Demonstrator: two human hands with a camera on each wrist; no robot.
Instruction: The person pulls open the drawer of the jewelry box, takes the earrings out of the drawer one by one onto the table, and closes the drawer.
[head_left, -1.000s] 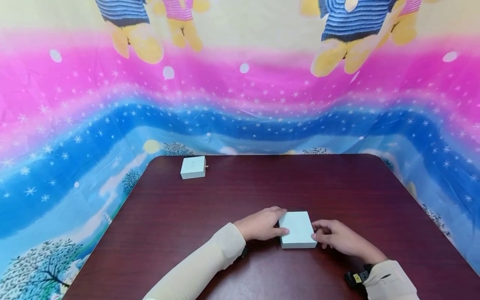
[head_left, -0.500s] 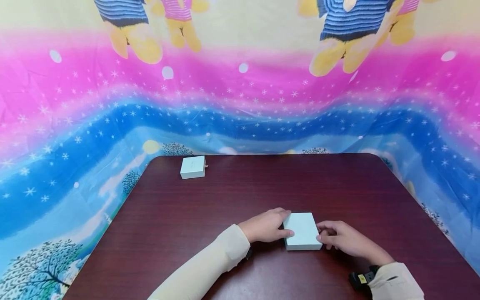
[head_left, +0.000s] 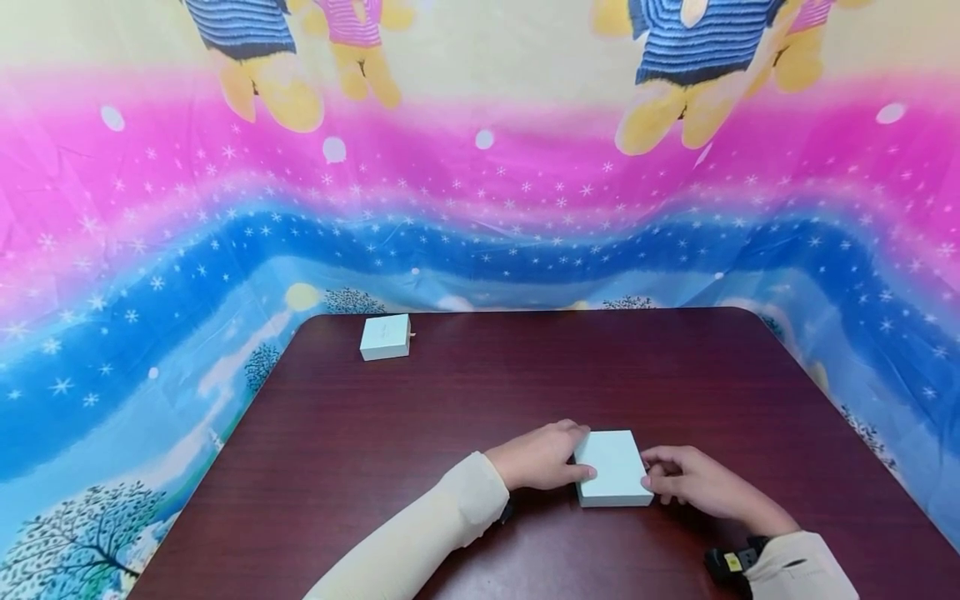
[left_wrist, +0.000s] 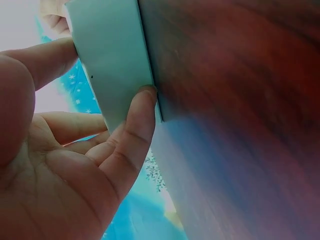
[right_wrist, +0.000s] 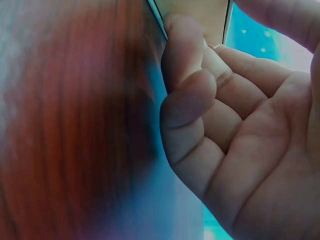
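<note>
A flat, square white box [head_left: 613, 471] lies at the front right of the table, between both hands. My left hand [head_left: 542, 457] grips its left side, thumb over the top edge. In the left wrist view, the fingers [left_wrist: 137, 120] lie along the pale side wall [left_wrist: 112, 55], one fingertip down at the bottom edge. At the opposite side, my right hand [head_left: 693, 482] holds the box's right edge, thumb at the top edge. The right wrist view shows its fingers [right_wrist: 187, 95] curled in against the box's end [right_wrist: 200, 15]. Most of that end is hidden behind them.
Another white box [head_left: 386, 337], with a small tab at its right side, sits at the back left of the dark red-brown table [head_left: 480, 383]. A printed curtain [head_left: 480, 183] hangs close behind the table and along both sides.
The white box has slid to the right and slightly toward the front edge, with both hands moving along with it. The box at the back left has stayed put.
</note>
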